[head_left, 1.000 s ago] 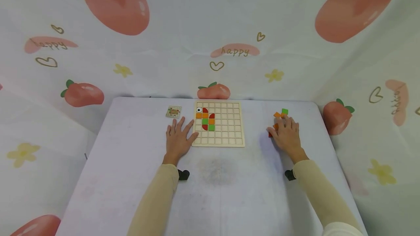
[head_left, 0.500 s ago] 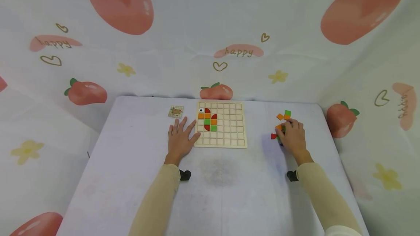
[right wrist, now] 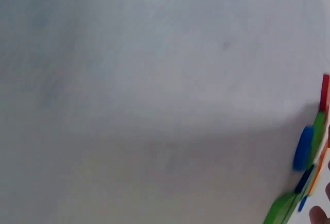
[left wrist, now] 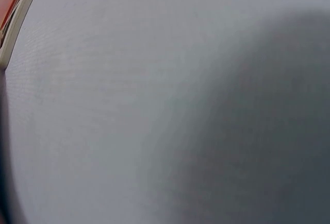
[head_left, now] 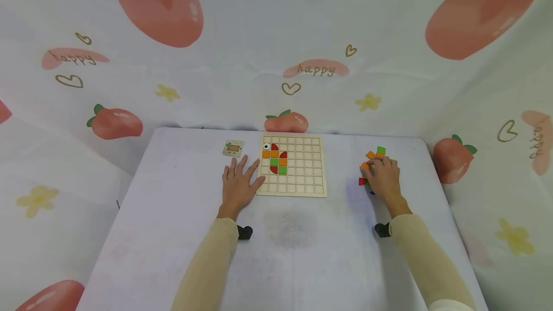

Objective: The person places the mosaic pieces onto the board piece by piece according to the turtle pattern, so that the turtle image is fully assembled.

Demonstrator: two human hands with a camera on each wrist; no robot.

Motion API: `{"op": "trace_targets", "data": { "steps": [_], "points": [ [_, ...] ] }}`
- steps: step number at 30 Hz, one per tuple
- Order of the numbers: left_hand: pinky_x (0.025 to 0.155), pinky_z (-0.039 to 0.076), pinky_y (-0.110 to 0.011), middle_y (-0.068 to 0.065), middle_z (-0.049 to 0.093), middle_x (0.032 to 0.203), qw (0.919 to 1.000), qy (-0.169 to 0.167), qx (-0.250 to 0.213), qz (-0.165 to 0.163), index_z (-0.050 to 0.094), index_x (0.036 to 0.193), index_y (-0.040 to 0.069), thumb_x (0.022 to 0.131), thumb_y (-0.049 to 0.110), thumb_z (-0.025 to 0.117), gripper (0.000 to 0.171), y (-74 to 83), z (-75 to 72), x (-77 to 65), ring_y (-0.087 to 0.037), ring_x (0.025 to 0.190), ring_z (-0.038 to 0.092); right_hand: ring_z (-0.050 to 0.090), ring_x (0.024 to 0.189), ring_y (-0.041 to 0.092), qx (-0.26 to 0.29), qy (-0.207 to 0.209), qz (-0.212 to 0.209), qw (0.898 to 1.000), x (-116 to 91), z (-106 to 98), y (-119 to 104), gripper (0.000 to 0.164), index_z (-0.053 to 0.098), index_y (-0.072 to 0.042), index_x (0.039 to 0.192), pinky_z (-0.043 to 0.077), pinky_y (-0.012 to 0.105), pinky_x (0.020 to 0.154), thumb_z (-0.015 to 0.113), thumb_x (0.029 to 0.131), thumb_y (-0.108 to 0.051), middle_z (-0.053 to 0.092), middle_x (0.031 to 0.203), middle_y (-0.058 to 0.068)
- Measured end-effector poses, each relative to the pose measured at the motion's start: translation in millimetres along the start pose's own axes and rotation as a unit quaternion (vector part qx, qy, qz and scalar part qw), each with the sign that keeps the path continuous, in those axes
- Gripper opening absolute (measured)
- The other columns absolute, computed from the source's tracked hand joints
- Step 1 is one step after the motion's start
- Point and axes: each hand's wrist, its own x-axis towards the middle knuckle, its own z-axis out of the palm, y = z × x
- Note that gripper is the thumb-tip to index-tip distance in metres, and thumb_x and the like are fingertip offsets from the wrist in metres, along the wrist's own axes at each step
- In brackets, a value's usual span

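Lying spread on the white table (head_left: pixel 294 272), the left hand (head_left: pixel 238 188) reaches its thumb over the left rim of the wooden grid board (head_left: pixel 304 176), where red, orange and green pieces (head_left: pixel 274 161) fill cells on the far left; a picture card (head_left: pixel 233 148) lies just beyond that hand. Well apart on the right, the right hand (head_left: pixel 386 179) bends over loose tiles (head_left: pixel 370 155), a green tile (head_left: pixel 381 150) on its far side and a red tile (head_left: pixel 361 181) to its left; whether it pinches one, cannot tell.

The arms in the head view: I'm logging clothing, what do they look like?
Both sleeves are long and beige, the right one meeting white fabric. A black piece shows at each wrist. Left hand and right hand are bare.
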Motion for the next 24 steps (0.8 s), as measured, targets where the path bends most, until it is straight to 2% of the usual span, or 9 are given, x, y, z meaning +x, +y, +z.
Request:
{"op": "trace_targets", "data": {
  "steps": [6,11,14,19,24],
  "points": [
    [0.129,0.002,-0.062,-0.001,0.012,0.174,0.9999,0.002,0.01,-0.002,0.027,0.16,0.043,0.098,0.072,0.036,0.069,-1.4,0.3,-0.2,-0.035,0.162,-0.003,0.045,0.122,0.049,-0.001,-0.003,-0.03,1.0,9.9,6.7,-17.6,0.036,0.064,0.001,0.122,0.036,0.065,0.1,0.063,0.101,-0.028,0.061,0.124,0.026],
    [0.129,0.0,-0.061,-0.001,0.009,0.174,0.9999,-0.01,0.006,-0.005,0.025,0.16,0.044,0.098,0.074,0.035,0.07,-0.2,1.1,0.5,-0.034,0.162,-0.006,0.055,0.116,0.04,0.008,0.006,-0.055,0.998,18.9,15.1,-36.8,0.036,0.068,0.001,0.122,0.039,0.059,0.105,0.066,0.1,-0.027,0.068,0.118,0.021],
    [0.129,0.0,-0.06,0.0,0.009,0.174,0.9999,-0.01,0.008,-0.009,0.024,0.16,0.045,0.098,0.074,0.034,0.07,0.5,1.8,0.7,-0.033,0.162,-0.007,0.055,0.11,0.038,0.019,0.007,-0.066,0.998,23.1,19.6,-49.4,0.035,0.069,-0.001,0.122,0.041,0.054,0.104,0.067,0.099,-0.027,0.068,0.117,0.019],
    [0.129,0.002,-0.06,0.001,0.011,0.174,0.9999,0.001,0.011,-0.003,0.025,0.16,0.045,0.097,0.075,0.035,0.07,0.2,2.2,0.0,-0.033,0.162,-0.004,0.056,0.105,0.035,0.025,0.003,-0.086,0.996,26.4,27.4,-69.1,0.033,0.071,-0.005,0.121,0.045,0.051,0.094,0.07,0.097,-0.028,0.07,0.115,0.016],
    [0.129,0.005,-0.059,0.001,0.014,0.173,0.9999,0.012,0.01,0.005,0.026,0.16,0.046,0.098,0.074,0.037,0.069,-1.7,1.6,-0.7,-0.033,0.162,-0.001,0.057,0.105,0.034,0.031,-0.013,-0.107,0.994,29.3,36.6,-87.3,0.032,0.071,-0.006,0.122,0.045,0.05,0.095,0.07,0.097,-0.027,0.07,0.114,0.013]
  ]
}}
